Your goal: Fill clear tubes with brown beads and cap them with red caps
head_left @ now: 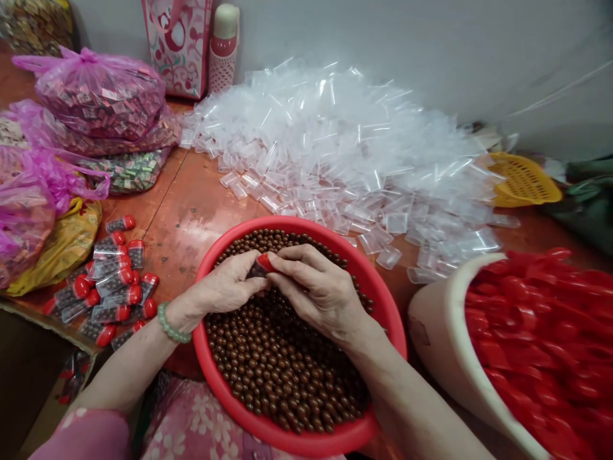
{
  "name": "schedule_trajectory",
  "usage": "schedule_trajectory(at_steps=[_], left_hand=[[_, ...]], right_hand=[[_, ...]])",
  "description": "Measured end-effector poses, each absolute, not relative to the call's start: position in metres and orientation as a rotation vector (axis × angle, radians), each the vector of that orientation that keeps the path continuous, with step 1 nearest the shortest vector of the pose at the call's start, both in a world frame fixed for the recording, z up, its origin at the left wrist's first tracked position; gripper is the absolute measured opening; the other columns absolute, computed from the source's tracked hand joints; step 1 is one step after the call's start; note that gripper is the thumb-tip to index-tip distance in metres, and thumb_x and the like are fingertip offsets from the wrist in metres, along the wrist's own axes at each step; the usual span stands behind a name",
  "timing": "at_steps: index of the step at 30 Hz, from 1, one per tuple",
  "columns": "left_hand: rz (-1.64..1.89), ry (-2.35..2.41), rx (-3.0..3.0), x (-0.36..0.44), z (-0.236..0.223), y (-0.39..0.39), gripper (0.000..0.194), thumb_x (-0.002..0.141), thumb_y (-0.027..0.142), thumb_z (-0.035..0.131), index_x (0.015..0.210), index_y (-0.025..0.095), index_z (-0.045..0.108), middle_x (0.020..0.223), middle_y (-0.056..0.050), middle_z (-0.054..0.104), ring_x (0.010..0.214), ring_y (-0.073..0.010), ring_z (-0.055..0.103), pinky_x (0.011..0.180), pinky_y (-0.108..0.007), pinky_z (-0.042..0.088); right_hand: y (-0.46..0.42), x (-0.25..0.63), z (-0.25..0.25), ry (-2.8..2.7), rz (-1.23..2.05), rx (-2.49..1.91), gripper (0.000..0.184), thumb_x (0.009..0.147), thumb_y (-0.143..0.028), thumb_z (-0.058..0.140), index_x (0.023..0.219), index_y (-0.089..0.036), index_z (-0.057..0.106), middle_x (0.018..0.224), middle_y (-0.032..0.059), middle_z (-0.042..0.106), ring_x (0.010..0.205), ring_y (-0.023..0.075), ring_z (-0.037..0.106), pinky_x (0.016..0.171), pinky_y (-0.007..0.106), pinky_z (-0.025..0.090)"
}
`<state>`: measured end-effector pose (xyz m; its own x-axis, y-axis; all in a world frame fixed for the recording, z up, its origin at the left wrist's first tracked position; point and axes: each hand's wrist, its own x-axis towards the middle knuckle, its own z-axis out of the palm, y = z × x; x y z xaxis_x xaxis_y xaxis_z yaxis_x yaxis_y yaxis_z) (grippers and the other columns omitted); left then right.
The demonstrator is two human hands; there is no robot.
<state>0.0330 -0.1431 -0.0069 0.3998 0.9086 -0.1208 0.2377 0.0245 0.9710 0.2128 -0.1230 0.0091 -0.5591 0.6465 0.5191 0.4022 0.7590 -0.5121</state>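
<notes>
Over a red basin (209, 358) full of small brown balls (278, 364), my two hands meet at a small clear container (257, 269) with a red cap (264, 260). My left hand (228, 284), below a green bead bracelet, is closed around the container's clear body. Thumb and fingers of my right hand (318, 287) pinch the red cap end. My fingers partly hide the container, and I cannot tell whether the cap is fully seated. Several filled containers with red caps (112, 275) lie on the table to the left.
A big heap of clear plastic containers (335, 147) covers the back of the table. At right stands a white bucket (440, 332) of red plastic caps (541, 338), with a yellow basket (522, 181) behind. Pink bags (100, 96), a carry bag (178, 51) and a flask (224, 51) stand back left.
</notes>
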Motion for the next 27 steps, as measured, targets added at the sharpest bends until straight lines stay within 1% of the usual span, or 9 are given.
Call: schedule_trajectory(at_steps=[2,6,9,12,15,18,22,25,27], left_hand=[[0.750,1.050,1.456,0.033,-0.008,-0.144,0.014,0.083,0.022,0.054,0.096,0.015,0.056,0.096,-0.005,0.062,0.089,-0.0184,0.057,0.083,-0.033,0.047],[0.770,1.016,1.480,0.033,-0.010,-0.146,0.016,0.082,0.017,0.053,0.097,0.015,0.056,0.105,-0.007,0.063,0.101,-0.0205,0.057,0.095,-0.035,0.043],[0.773,1.015,1.448,0.033,-0.011,-0.145,0.013,0.081,0.016,0.054,0.094,0.015,0.056,0.103,-0.006,0.063,0.101,-0.0201,0.057,0.095,-0.035,0.043],[0.786,0.988,1.348,0.033,-0.007,-0.144,0.012,0.083,0.020,0.055,0.093,0.014,0.055,0.092,-0.004,0.061,0.086,-0.0156,0.057,0.082,-0.030,0.046],[0.754,0.919,1.222,0.033,0.000,-0.141,0.023,0.088,0.036,0.052,0.094,0.014,0.054,0.075,0.000,0.056,0.065,-0.0096,0.052,0.062,-0.023,0.044],[0.811,0.894,1.160,0.033,0.003,-0.138,0.033,0.088,0.047,0.053,0.092,0.014,0.054,0.078,0.000,0.056,0.064,-0.0075,0.052,0.061,-0.021,0.043],[0.811,0.894,1.142,0.033,0.001,-0.135,0.036,0.086,0.050,0.055,0.091,0.015,0.055,0.083,-0.001,0.057,0.067,-0.0076,0.054,0.063,-0.021,0.043],[0.749,0.854,1.148,0.034,0.001,-0.135,0.036,0.086,0.050,0.056,0.087,0.014,0.055,0.081,-0.001,0.057,0.067,-0.0081,0.054,0.064,-0.022,0.045],[0.726,0.829,1.110,0.034,0.002,-0.136,0.037,0.085,0.051,0.058,0.087,0.014,0.055,0.081,-0.001,0.056,0.068,-0.0084,0.054,0.065,-0.023,0.046]], right_hand=[[-0.125,0.212,0.009,-2.269,0.455,-0.769,0.025,0.088,-0.020,0.059,0.112,-0.024,0.064,0.097,0.0083,0.066,0.086,0.0200,0.066,0.074,0.035,0.059],[-0.130,0.211,0.008,-2.324,0.464,-0.727,0.034,0.088,-0.021,0.060,0.121,-0.024,0.058,0.099,0.0091,0.065,0.088,0.0207,0.065,0.076,0.036,0.059],[-0.133,0.210,0.009,-2.320,0.423,-0.717,0.040,0.087,-0.019,0.061,0.126,-0.022,0.055,0.104,0.0119,0.064,0.092,0.0216,0.065,0.077,0.036,0.059],[-0.131,0.212,0.011,-2.293,0.495,-0.741,0.040,0.087,-0.020,0.061,0.126,-0.021,0.057,0.105,0.0122,0.064,0.095,0.0223,0.065,0.080,0.037,0.059],[-0.126,0.220,0.014,-2.221,0.707,-0.808,0.036,0.087,-0.023,0.062,0.123,-0.024,0.061,0.108,0.0096,0.065,0.099,0.0213,0.065,0.084,0.038,0.057],[-0.121,0.230,0.016,-2.023,0.975,-0.900,0.033,0.086,-0.024,0.064,0.118,-0.026,0.063,0.111,0.0071,0.067,0.104,0.0204,0.065,0.090,0.038,0.056],[-0.117,0.233,0.013,-1.669,1.177,-1.049,0.030,0.081,-0.029,0.070,0.110,-0.026,0.062,0.097,0.0031,0.072,0.086,0.0182,0.070,0.079,0.035,0.060],[-0.117,0.227,0.010,-1.590,1.131,-1.082,0.026,0.078,-0.031,0.073,0.101,-0.025,0.062,0.087,0.0017,0.073,0.075,0.0169,0.070,0.070,0.030,0.060],[-0.118,0.222,0.009,-1.660,1.033,-1.064,0.018,0.082,-0.030,0.069,0.098,-0.024,0.063,0.088,0.0023,0.073,0.076,0.0170,0.070,0.071,0.031,0.060]])
